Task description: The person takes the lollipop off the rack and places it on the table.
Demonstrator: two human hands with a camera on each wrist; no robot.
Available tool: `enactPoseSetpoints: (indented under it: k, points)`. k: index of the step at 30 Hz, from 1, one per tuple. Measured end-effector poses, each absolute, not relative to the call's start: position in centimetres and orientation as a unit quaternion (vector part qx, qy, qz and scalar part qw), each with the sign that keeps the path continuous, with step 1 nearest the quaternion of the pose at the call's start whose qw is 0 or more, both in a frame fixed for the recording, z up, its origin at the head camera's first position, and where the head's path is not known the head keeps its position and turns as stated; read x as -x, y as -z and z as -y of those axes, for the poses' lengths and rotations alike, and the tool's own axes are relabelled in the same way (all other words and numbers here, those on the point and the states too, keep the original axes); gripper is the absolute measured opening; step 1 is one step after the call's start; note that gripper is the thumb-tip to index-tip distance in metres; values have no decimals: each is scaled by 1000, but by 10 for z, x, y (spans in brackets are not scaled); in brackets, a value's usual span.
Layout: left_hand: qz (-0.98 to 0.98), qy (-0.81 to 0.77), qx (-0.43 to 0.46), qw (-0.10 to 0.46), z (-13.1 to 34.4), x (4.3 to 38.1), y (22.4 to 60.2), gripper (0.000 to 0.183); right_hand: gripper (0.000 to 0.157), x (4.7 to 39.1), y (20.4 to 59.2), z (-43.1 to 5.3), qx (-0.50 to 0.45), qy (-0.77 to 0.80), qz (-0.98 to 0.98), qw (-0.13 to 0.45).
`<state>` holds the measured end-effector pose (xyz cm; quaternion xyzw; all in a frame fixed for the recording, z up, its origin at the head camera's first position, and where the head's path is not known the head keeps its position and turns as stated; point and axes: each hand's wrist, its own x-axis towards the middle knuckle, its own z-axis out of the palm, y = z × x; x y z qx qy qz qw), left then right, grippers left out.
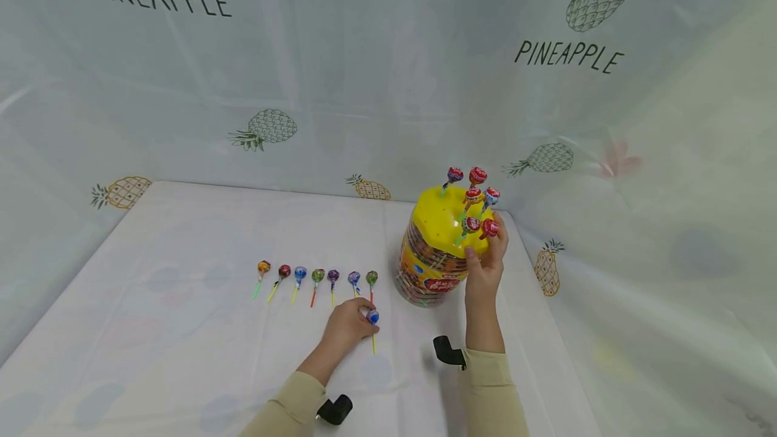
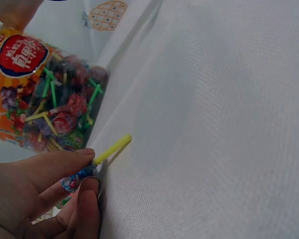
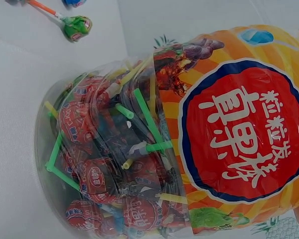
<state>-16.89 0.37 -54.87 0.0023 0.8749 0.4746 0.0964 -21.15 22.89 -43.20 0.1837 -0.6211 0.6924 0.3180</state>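
Observation:
My left hand (image 1: 347, 326) pinches a blue-wrapped lollipop (image 1: 373, 316) by thumb and fingers, just above or on the cloth. Its yellow stick (image 2: 113, 148) sticks out past the fingertips in the left wrist view. With thumb in front and fingers at the far right side, my right hand (image 1: 484, 282) holds a big clear lollipop jar (image 1: 429, 268) near its top. Several lollipops stand upright in the jar's yellow lid (image 1: 438, 216). Through the clear wall in the right wrist view, many wrapped lollipops (image 3: 97, 179) show below the orange label (image 3: 174, 109).
Left of the jar, a row of several lollipops lies on the white-covered table (image 1: 182, 342), from an orange one (image 1: 264, 267) to a green one (image 1: 371, 278). Behind and to the right hangs a pineapple-print sheet (image 1: 388, 86).

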Motion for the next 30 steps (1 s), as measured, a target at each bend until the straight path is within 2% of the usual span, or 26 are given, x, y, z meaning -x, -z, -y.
enactPoseSetpoints:
  k: [8,12,22,30]
  points:
    - [-877,-468,-10,108,-1,170,547,40,46,223,448,-236,-191,-690,618,323]
    - [-891,-444,-18,97,4,172,535,45,44,228,455,-239,-196,-693,611,329]
    - [-897,-426,-109,45,-3,202,453,46,48,224,449,-239,-192,-696,612,323]
    - [-876,-460,-147,-3,-10,221,405,46,47,211,433,-231,-184,-688,627,315]
